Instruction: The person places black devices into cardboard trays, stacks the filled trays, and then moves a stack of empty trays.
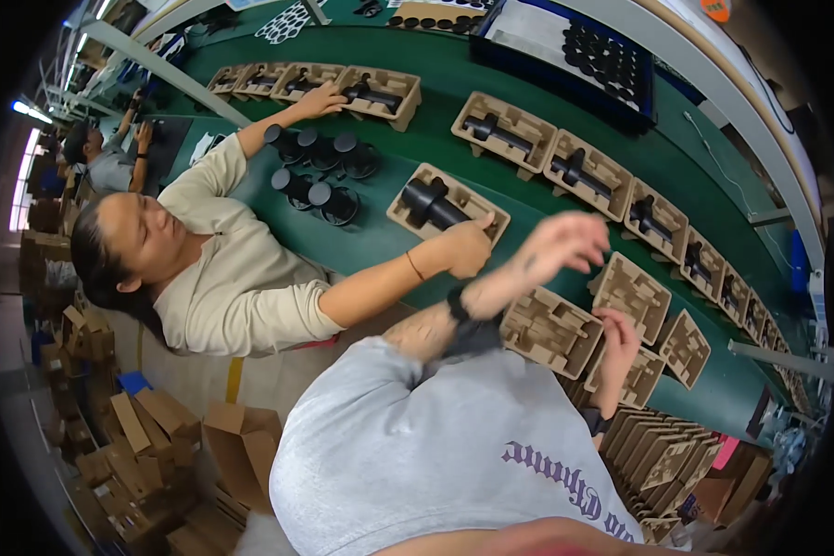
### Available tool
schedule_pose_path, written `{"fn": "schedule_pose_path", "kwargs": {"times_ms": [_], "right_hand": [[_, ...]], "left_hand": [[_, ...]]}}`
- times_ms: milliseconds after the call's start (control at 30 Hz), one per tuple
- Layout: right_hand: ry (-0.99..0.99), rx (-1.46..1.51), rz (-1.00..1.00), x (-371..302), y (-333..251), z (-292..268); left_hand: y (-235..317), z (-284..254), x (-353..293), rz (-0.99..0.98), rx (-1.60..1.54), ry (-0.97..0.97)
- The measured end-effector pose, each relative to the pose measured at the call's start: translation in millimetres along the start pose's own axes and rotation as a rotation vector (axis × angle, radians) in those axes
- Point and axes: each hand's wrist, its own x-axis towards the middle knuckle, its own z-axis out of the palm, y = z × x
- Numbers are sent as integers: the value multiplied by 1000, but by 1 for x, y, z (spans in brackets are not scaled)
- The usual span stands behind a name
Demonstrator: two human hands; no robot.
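Note:
My left hand (565,248), a black band on its wrist, hovers over the green bench with loosely bent, parted fingers and nothing visible in them. Slightly blurred, it is nearest an empty moulded-pulp tray (633,296). My right hand (619,341) is between the trays, fingers stretched out, beside a second pulp tray (551,332) and above a third tray (636,378); whether it touches either is unclear. To the left, a co-worker's hand (468,248) grips the end of a pulp tray (493,225) holding a black tube-shaped device (433,202).
The co-worker's other hand (319,100) reaches to a filled tray (377,93) in the far row. More filled trays (588,174) curve away right. Black cylinders (334,199) stand on the bench. A blue bin (565,65) is behind; stacked trays (663,459) and cardboard boxes (153,426) are below.

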Motion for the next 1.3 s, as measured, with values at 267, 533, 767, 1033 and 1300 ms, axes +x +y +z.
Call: {"fn": "schedule_pose_path", "kwargs": {"times_ms": [267, 533, 767, 1033, 1300], "right_hand": [[-131, 265, -82, 45, -43, 58], [-373, 267, -47, 35, -51, 98], [-367, 215, -63, 39, -67, 101], [-504, 256, -212, 44, -123, 116], [-498, -699, -64, 99, -25, 160]], "left_hand": [[128, 61, -112, 1521, 191, -282], [141, 89, -169, 1517, 50, 204], [174, 67, -130, 1801, -196, -424], [158, 7, -156, 1521, 626, -436], [44, -134, -184, -166, 757, 201]]}}
